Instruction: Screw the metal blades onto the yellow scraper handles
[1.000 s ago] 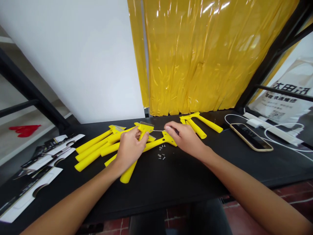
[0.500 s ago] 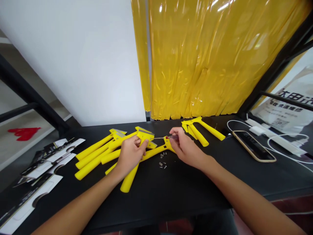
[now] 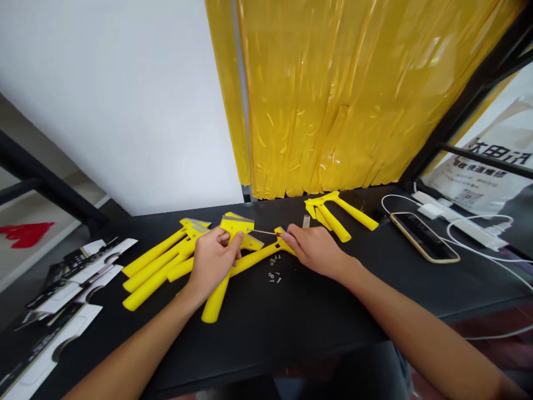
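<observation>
My left hand [image 3: 215, 254] is closed around a yellow scraper [image 3: 215, 303], thumb pressed against its head. A grey metal blade edge runs along the top of that head, and the handle slants down toward me. In my right hand [image 3: 316, 249] is a screwdriver [image 3: 263, 231]; its thin shaft reaches left to a screw on the scraper head, and the fingers mostly hide its grip. Beneath the hands lies another yellow scraper [image 3: 255, 259], partly covered. Several small screws and nuts [image 3: 273, 271] are scattered on the black table [image 3: 266, 328] between my hands.
More yellow scrapers [image 3: 156, 266] lie at the left, and yellow handles [image 3: 335, 222] at the back right. A phone [image 3: 425, 238], white cables and a power strip [image 3: 470, 222] occupy the right side. Printed cards [image 3: 70, 333] are piled at left. A yellow plastic curtain [image 3: 325, 111] hangs behind.
My right hand has turned further over the screwdriver's grip. Its tip stays at the scraper head. A small metal plate behind the right hand now shows. The view has shifted slightly.
</observation>
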### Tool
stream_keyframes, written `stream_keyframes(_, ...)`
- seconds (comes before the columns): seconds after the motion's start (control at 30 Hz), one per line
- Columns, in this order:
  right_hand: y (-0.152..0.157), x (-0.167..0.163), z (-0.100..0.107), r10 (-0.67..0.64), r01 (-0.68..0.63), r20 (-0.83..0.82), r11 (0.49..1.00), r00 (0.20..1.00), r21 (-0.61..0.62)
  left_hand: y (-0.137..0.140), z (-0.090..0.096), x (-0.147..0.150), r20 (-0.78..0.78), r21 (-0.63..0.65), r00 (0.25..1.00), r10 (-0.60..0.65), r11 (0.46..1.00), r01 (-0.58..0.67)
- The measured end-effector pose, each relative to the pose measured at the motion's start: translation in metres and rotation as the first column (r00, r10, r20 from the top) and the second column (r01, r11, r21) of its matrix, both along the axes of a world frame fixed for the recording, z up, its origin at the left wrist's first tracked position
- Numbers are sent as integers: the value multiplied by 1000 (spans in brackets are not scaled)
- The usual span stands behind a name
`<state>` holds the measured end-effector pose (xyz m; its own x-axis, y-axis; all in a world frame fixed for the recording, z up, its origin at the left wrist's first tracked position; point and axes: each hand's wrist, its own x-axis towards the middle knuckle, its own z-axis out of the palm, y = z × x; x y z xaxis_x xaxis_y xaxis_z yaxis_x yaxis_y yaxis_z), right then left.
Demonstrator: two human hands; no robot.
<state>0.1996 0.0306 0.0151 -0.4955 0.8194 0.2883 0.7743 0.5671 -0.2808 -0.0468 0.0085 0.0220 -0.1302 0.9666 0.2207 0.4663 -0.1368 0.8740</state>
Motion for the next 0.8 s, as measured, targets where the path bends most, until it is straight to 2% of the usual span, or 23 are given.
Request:
stream_keyframes(0.2, -6, -9, -2, 156, -158, -174, 987, 972, 1, 5, -1, -5, -47, 5, 998, 45, 999, -45)
stream_keyframes(0.33, -4, -7, -2, 8, 1, -167, 998, 986, 57, 5, -3, -5, -97, 20, 995, 17, 1000, -15)
stream_keyframes(0.4, -2, -5, -2, -36, 54, -238, 996, 971, 68, 3, -5, -5, -119, 34, 993, 5, 999, -1)
stream_keyframes(0.53, -3, -4, 1, 36, 1, -363, 995, 931, 99, 1, -6, -4, -100, 31, 995, -23, 999, 26)
stream_keyframes(0.63, -6, -6, 4, 18, -4, -258, 998, 966, 56, 0, -4, 0, -38, 7, 999, -19, 1000, 19)
stream_keyframes(0.73, -6, -6, 5, -123, 125, -65, 992, 990, 20, 0, -2, 4, 19, 6, 1000, -19, 1000, 19)
stream_keyframes(0.8, -5, -5, 4, -154, 154, -6, 988, 988, 5, 0, -2, 4, 14, 32, 1000, 5, 999, -6)
